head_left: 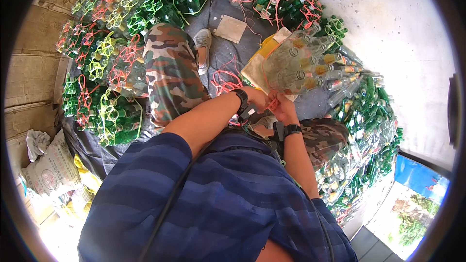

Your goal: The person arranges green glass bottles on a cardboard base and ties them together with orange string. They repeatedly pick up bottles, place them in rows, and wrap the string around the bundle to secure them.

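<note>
At ~2 o'clock off ctr: clr btls (296, 65) | likely slick, fragile; hold by bodies | L hand (257, 98) + R hand (285, 110) pinching red twine (274, 103)

Twine (273, 104): coral red
Clustered bottles (286, 63): colourless, with yellowish patches
Piled bottles (371, 109): green and colourless, mixed
Bundled bottles (119, 122): mostly green, bound in lime or red
Shirt (213, 204): navy with lighter blue bands
Trousers (170, 60): camouflage, brown, green, tan
Wrist straps (292, 129): black
Floor sheet (218, 10): dark grey
Wall (393, 14): white
</note>
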Demonstrator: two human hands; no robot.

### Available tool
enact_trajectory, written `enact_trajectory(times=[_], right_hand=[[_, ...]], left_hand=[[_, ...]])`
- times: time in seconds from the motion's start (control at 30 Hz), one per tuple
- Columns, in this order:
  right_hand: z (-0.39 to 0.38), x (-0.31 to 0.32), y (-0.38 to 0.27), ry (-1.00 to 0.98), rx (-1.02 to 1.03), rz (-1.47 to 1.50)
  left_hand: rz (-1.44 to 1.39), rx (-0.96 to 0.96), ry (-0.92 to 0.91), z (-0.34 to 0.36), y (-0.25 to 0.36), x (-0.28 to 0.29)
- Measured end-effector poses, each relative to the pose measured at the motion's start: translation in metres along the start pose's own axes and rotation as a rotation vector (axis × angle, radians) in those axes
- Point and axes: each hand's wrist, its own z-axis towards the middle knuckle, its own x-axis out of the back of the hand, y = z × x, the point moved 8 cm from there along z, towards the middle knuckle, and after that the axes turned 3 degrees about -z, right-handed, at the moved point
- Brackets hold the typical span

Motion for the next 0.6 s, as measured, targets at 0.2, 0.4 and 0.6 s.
enact_trajectory(times=[0.2,0.4,0.6], right_hand=[[-0.012,-0.014,0.001,0.232,0.003,-0.109],[-0.009,-0.011,0.002,0.190,-0.055,-0.060],[-0.016,-0.023,0.001,0.258,-0.043,-0.169]], left_hand=[[-0.211,-0.138,0.149,0.004,0.027,0.006],[-0.509,-0.102,0.170,0.002,0.022,0.003],[-0.669,0.026,0.174,0.008,0.004,-0.006]])
